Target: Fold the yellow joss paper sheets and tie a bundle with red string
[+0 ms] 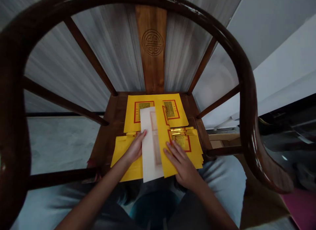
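A sheet of joss paper point(149, 144), yellow on one face and white on the other, is partly folded over in front of me. Red printing shows faintly through its white side. My left hand point(135, 148) pinches the sheet's left edge, thumb on top and fingers hidden beneath. My right hand point(182, 165) lies on the sheet's yellow flap with its fingers stretched out. Behind the sheet lies yellow joss paper point(130, 108) with red frames and gold foil squares. More yellow paper lies at the front left point(120, 147), and a fanned stack point(197, 151) sits at the front right.
The papers rest on a wooden chair seat point(105, 137). A curved dark armrest rail point(243, 68) rings the work area, with slanted spindles and a carved back panel point(153, 68). My legs are at the seat's front, above a dark teal round object point(155, 207). Cardboard point(261, 203) is at the right.
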{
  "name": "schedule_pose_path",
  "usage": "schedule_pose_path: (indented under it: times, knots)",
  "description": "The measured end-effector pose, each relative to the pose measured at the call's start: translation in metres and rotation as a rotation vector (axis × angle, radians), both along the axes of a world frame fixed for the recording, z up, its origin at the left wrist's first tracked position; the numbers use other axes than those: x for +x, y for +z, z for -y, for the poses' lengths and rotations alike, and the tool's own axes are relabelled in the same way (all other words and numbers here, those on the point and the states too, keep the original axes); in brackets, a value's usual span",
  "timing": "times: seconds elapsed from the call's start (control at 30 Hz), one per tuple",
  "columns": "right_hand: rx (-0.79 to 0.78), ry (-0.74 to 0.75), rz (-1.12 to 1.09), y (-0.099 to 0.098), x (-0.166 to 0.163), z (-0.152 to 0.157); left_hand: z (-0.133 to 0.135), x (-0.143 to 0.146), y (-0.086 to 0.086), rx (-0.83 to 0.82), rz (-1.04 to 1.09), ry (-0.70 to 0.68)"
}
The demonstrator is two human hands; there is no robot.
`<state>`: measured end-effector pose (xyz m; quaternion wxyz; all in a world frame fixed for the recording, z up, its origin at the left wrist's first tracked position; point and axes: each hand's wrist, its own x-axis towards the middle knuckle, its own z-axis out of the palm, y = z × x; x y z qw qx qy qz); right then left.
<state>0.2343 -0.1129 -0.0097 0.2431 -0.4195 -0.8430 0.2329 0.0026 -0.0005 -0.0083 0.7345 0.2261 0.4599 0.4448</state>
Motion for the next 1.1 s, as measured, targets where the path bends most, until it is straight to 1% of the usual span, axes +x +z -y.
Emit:
schedule_pose_path:
  times: [0.1, 0.17, 0.27, 0.37, 0.4, 0.43, 0.5, 0.53, 0.57, 0.6, 0.67, 0.7, 0.8, 0.87, 0.9, 0.97, 1.03, 1.1]
  knots:
    - [-0.036, 0.12, 0.104, 0.001, -0.011, -0.002, 0.002, 0.002, 0.003, 0.056, 0.045, -0.057]
    - [-0.054, 0.14, 0.108, 0.001, -0.02, -0.001, 0.005, 0.005, 0.004, 0.105, -0.008, -0.045]
    - [-0.072, 0.148, 0.0, 0.002, -0.027, 0.0, 0.008, 0.008, 0.002, 0.221, -0.16, -0.036]
    - [-0.095, 0.156, -0.211, 0.007, -0.023, -0.006, 0.01, 0.009, -0.004, 0.316, -0.289, -0.037]
    - [-0.1, 0.112, -0.279, 0.009, -0.02, -0.012, 0.01, 0.009, -0.006, 0.323, -0.304, -0.037]
    - [-0.113, 0.026, -0.344, 0.012, -0.017, -0.021, 0.01, 0.008, -0.007, 0.319, -0.297, -0.043]
    - [-0.123, -0.288, -0.559, 0.017, -0.013, -0.046, 0.01, 0.006, -0.008, 0.3, -0.236, -0.067]
    - [-0.173, -0.44, -0.663, 0.018, -0.013, -0.061, 0.01, 0.005, -0.007, 0.292, -0.2, -0.085]
    - [-0.256, -0.541, -0.75, 0.019, -0.014, -0.077, 0.011, 0.005, -0.007, 0.29, -0.172, -0.104]
    - [-0.365, -0.577, -0.821, 0.019, -0.016, -0.092, 0.011, 0.005, -0.005, 0.293, -0.155, -0.12]
    - [-0.592, -0.56, -0.98, 0.016, -0.023, -0.117, 0.013, 0.007, -0.003, 0.308, -0.155, -0.149]
    - [-0.647, -0.539, -1.047, 0.014, -0.026, -0.126, 0.014, 0.008, -0.003, 0.317, -0.167, -0.167]
    - [-0.6, -0.409, -1.114, 0.006, -0.03, -0.136, 0.016, 0.008, -0.002, 0.328, -0.197, -0.252]
    - [-0.583, -0.367, -1.111, 0.003, -0.026, -0.134, 0.012, 0.008, -0.002, 0.315, -0.191, -0.297]
    - [-0.597, -0.354, -1.1, 0.003, -0.023, -0.132, 0.01, 0.007, -0.002, 0.308, -0.189, -0.29]
    - [-0.646, -0.329, -1.065, 0.004, -0.015, -0.128, 0.001, 0.007, -0.002, 0.307, -0.202, -0.207]
    - [-0.701, -0.313, -1.012, 0.007, -0.008, -0.124, -0.009, 0.008, -0.003, 0.33, -0.223, -0.066]
    - [-0.761, -0.293, -0.942, 0.009, -0.003, -0.118, -0.017, 0.01, -0.004, 0.353, -0.227, 0.046]
